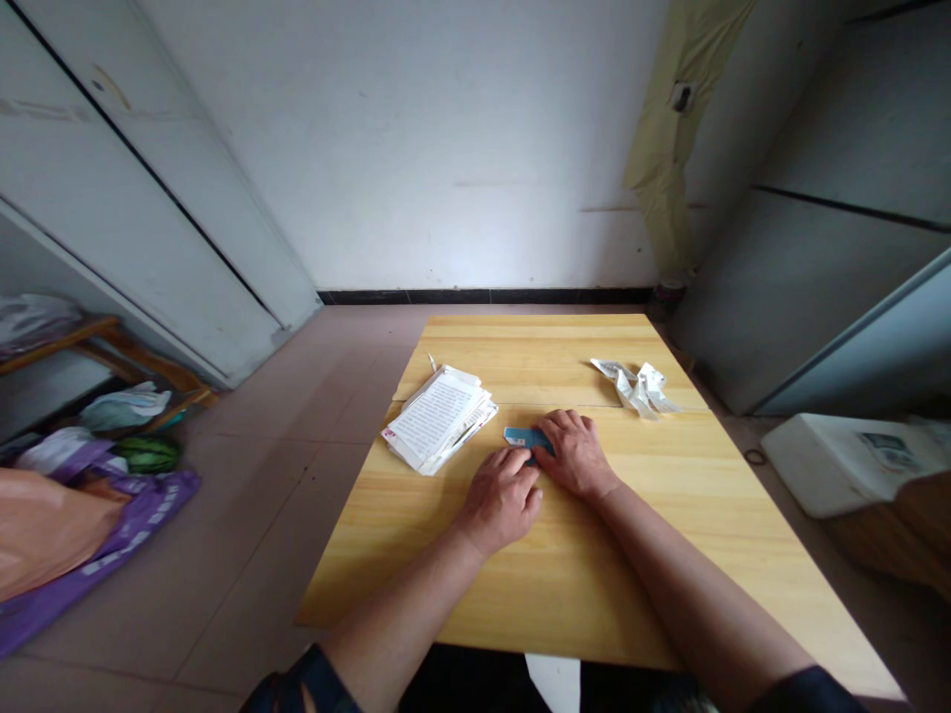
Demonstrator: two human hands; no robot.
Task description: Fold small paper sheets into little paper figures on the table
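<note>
A small flat blue piece of paper, with some pale print near its left end, lies on the wooden table. My left hand is at its near edge, fingers bent and pressed together on it. From the right, my right hand covers the other end, its curled fingers pressing down on the paper. Both hands touch the tabletop and sit close together. Much of the blue piece is hidden beneath the fingers. To the left of my hands is a loose stack of printed paper sheets.
Crumpled white paper rests on the table's far right part. Behind stands a white wall. A purple bag and a watermelon are on the floor at left. A white container stands at right.
</note>
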